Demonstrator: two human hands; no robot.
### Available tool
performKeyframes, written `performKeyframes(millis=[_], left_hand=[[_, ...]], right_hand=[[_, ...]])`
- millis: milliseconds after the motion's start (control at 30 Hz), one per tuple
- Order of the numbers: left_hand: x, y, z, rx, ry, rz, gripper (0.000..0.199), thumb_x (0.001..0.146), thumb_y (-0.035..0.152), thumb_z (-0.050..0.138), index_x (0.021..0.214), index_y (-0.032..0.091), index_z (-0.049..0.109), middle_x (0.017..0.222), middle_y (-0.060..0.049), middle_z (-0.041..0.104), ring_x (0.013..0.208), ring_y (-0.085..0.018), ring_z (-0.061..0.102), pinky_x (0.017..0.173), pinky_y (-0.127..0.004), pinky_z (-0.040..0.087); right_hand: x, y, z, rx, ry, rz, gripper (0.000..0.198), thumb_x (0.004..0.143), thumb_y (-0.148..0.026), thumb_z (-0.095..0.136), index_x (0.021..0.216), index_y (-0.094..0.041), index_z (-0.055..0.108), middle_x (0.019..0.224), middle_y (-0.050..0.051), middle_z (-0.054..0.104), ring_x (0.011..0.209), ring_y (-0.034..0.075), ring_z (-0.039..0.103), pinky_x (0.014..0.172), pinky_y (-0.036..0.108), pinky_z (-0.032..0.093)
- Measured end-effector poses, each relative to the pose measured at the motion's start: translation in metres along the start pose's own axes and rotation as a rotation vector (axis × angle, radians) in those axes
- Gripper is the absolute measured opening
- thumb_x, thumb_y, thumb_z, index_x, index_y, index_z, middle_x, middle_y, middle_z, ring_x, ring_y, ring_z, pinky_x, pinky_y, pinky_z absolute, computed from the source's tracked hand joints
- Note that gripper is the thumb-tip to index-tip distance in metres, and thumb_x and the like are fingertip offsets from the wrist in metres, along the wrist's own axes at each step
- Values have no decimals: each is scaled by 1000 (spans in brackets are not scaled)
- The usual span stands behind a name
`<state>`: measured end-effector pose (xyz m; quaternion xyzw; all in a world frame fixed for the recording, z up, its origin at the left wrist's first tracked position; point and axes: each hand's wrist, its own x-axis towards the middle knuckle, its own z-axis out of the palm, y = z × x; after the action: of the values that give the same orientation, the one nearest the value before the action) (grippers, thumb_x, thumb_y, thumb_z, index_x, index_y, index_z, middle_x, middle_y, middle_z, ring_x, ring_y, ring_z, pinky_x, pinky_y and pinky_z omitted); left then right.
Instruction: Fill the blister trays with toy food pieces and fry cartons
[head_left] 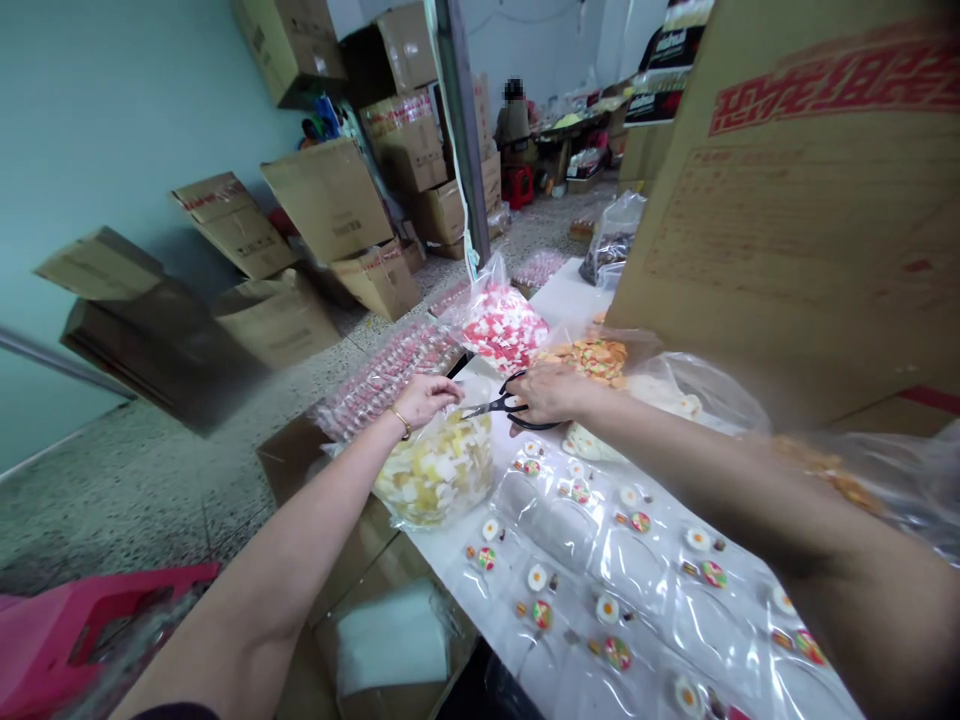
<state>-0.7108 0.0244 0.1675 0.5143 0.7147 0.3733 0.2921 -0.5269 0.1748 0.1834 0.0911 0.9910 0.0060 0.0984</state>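
Note:
My right hand [551, 393] is closed round the black handles of a pair of scissors [491, 406], whose blades point left. The tips lie over the top of a clear plastic bag [435, 470] filled with small yellow and white pieces. At the upper edge of that bag, my left hand [426, 402] has its fingers pinched together, apparently on the plastic. Clear plastic blister trays [622, 560] cover the white table top below my right arm. Their hollows hold small toy pieces like fried eggs and round colourful discs.
Behind my hands stand a bag of red and white pieces [502, 325] and a bag of orange pieces [592, 358]. A large cardboard box [795, 220] rises at the right. Stacked clear packs [390, 375] lie left. A person [514, 115] sits far back.

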Motion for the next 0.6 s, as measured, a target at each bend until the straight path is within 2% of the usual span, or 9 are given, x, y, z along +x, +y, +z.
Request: performKeyframes(millis=[133,233,400,467,533,600], left_hand=[[-2,1,1,36,19,24,12,65,16,56,71,12,65,63,-2,65,59,-10,57,59,-21,44],[-2,3,5,73,6,36,12,64,15,55,70,12,65,64,-2,65,62,-11,58,62,-22,45],[-1,7,4,159,-6,59,16,69,19,53,78,12,64,69,-3,65,66,-13,58,65,-24,45],[-5,11,1,295,45,30,25,68,27,57,88,12,62,73,-4,64,67,-14,57,63,-25,43],[-14,14,-1,497,102,-24,41,61,38,65,94,13,59,76,-5,63,68,-17,56,61,-26,41],[-24,16,-2,670,112,-86,42,56,41,69,88,15,60,75,-6,62,68,-19,55,60,-27,39]], right_hand=[[5,-7,0,-30,106,-33,58,64,-64,50,96,-16,59,97,13,63,90,26,57,77,32,39],[14,-21,0,-58,157,-74,52,66,-56,53,99,-16,59,95,12,64,91,26,57,79,32,39],[30,-42,0,-127,97,-92,29,75,-37,49,90,-16,64,86,11,66,83,24,61,71,30,41],[33,-44,0,-144,90,-86,27,75,-34,50,88,-15,65,85,11,67,82,24,61,69,29,41],[35,-44,0,-148,121,-56,28,76,-33,49,91,-14,64,88,12,66,83,24,61,70,30,41],[33,-41,-2,-133,154,-14,29,77,-34,48,92,-14,63,91,13,65,86,24,60,72,30,41]])
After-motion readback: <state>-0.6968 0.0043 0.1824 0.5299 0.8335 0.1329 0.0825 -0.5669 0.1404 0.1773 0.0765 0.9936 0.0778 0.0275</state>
